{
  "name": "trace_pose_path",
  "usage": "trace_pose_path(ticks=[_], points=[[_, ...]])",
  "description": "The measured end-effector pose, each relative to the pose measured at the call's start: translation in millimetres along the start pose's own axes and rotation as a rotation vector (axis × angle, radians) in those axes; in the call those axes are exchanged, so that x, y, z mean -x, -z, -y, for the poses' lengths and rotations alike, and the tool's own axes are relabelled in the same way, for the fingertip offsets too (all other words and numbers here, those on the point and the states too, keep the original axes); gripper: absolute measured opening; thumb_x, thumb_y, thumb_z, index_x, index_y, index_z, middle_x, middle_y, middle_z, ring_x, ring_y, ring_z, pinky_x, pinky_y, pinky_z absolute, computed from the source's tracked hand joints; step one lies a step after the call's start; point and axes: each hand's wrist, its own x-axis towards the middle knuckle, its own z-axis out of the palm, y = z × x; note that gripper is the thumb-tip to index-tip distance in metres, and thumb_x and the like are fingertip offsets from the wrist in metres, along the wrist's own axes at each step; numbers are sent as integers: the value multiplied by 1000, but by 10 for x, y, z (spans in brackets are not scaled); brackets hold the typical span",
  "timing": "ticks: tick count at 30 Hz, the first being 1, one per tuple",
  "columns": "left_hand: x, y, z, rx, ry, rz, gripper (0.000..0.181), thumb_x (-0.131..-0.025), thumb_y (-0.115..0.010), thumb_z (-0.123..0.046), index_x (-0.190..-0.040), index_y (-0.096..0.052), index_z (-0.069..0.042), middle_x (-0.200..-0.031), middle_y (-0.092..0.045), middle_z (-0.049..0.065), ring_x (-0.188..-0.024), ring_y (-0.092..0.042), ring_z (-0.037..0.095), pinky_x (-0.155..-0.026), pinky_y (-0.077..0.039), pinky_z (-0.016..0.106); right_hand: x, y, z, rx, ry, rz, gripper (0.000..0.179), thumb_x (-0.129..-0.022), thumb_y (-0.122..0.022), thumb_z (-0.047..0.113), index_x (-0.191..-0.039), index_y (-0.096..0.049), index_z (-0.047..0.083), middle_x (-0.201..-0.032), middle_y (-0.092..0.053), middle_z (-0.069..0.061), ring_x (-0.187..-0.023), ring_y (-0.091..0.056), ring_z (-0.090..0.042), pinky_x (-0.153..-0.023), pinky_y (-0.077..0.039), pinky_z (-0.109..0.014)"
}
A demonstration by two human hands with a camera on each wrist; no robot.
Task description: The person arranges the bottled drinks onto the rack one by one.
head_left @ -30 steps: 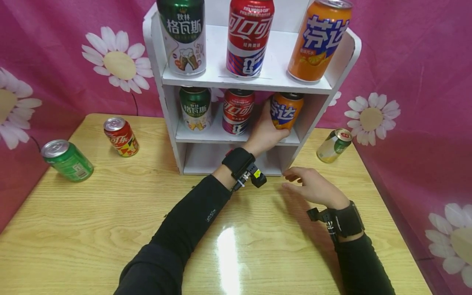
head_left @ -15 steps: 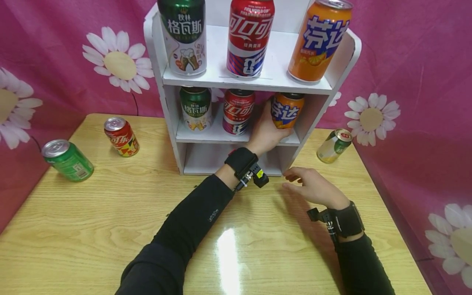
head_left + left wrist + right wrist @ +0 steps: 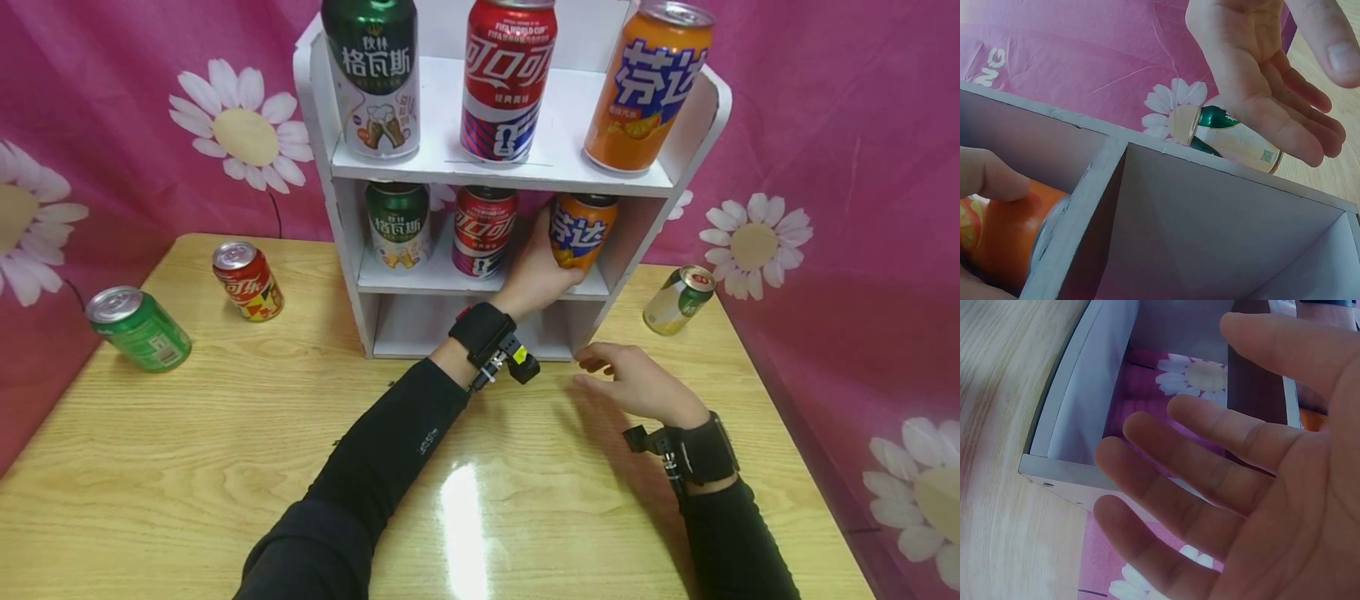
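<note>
My left hand [image 3: 536,271] grips an orange soda can [image 3: 581,229] at the right end of the middle shelf. Its thumb lies across the front of the can near the base, and the fingers go round the left side. In the left wrist view the orange can [image 3: 1007,231] shows its lower end by the shelf board. To its left on that shelf stand a red cola can [image 3: 483,233] and a green-and-white kvass can [image 3: 399,225]. My right hand [image 3: 637,379] holds nothing, its fingers loosely bent by the lower right corner of the white shelf unit [image 3: 592,287].
The top shelf carries a kvass can [image 3: 378,83], a red cola can [image 3: 506,83] and an orange can [image 3: 645,92]. On the table [image 3: 300,450] stand a green can [image 3: 142,329] and a red can [image 3: 247,282] at left, and a white-green can [image 3: 678,302] at right.
The left hand stays on the orange can, with only a slight shift of wrist and forearm. The right hand keeps its place. The head view has tilted a little.
</note>
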Motion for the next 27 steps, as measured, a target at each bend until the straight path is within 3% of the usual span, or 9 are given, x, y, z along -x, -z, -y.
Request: trace_pose_path(ticks=[27], points=[[-5,-19,-22,-27,31,-6,96,-76,-75,-7,-149,-14,-13,-140,-38,10,-123,-41,20,-105,-32,27,-24,7,-23,1,20,-12,35,-92,-62,28,-115,-62,2,-109,-65,-14,-97,-62,-25,-86,-49,-44]])
